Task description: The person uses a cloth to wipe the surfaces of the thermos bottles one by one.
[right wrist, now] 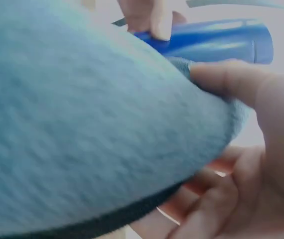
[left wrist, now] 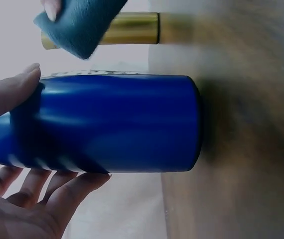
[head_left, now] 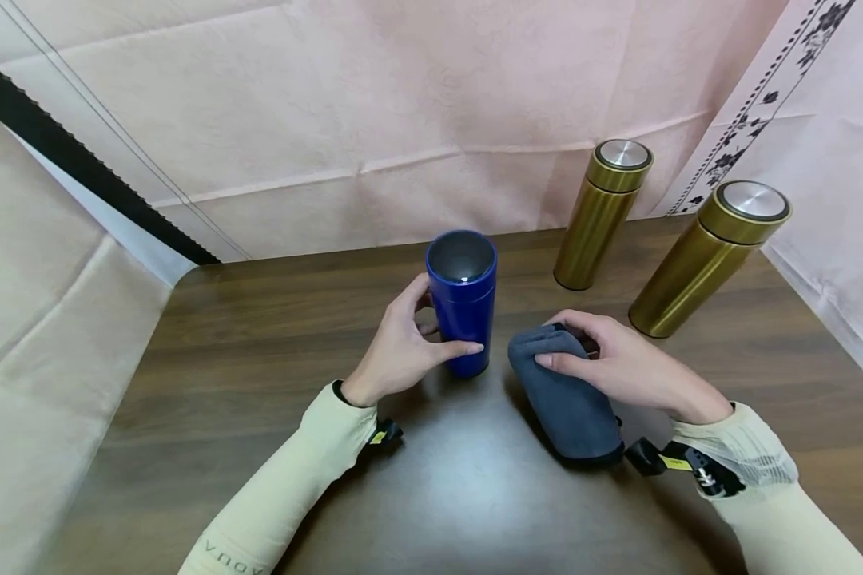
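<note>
A shiny blue tumbler, its top uncovered and its inside dark, stands upright on the wooden table. My left hand holds it from the left side, thumb across the front and the other fingers behind; the left wrist view shows the blue wall between thumb and fingers. To the right of the tumbler, my right hand pinches a folded grey-blue cloth by its upper end. The cloth hangs down toward the table, apart from the tumbler. In the right wrist view the fuzzy cloth covers much of the picture.
Two gold flasks with silver-topped lids stand at the back right: one near the table's far edge, the other nearer and further right. A pale pink curtain hangs behind the wooden table.
</note>
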`<state>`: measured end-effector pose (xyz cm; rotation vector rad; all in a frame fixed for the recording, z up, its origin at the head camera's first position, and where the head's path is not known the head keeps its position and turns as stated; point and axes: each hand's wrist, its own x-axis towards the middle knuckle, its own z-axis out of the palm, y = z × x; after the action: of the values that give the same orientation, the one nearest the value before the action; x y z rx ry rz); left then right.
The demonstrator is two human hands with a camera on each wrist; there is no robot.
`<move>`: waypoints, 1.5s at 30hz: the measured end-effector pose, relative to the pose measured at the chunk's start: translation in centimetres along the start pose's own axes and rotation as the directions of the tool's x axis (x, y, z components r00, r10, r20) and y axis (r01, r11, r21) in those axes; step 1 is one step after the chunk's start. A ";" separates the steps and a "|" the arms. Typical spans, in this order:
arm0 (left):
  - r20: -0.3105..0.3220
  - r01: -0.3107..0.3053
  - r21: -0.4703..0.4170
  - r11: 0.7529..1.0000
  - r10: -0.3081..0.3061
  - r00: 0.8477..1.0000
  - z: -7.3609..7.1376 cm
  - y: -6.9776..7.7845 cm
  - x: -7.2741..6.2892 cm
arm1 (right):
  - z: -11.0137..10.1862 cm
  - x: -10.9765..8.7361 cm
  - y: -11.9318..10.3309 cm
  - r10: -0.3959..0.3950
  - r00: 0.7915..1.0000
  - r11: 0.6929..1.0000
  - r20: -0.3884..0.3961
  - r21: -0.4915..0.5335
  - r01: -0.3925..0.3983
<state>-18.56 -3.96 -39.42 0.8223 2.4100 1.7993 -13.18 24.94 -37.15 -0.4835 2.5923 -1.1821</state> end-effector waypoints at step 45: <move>0.173 -0.121 0.172 0.978 0.091 0.981 11.8 1.9 11.8 | -1.7 -2.0 0.2 -0.205 0.938 0.973 0.279 -0.042 0.226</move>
<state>-24.17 11.81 -38.22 1.0898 2.4915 1.4899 -12.00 27.06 -36.02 -0.9002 2.3953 -1.0017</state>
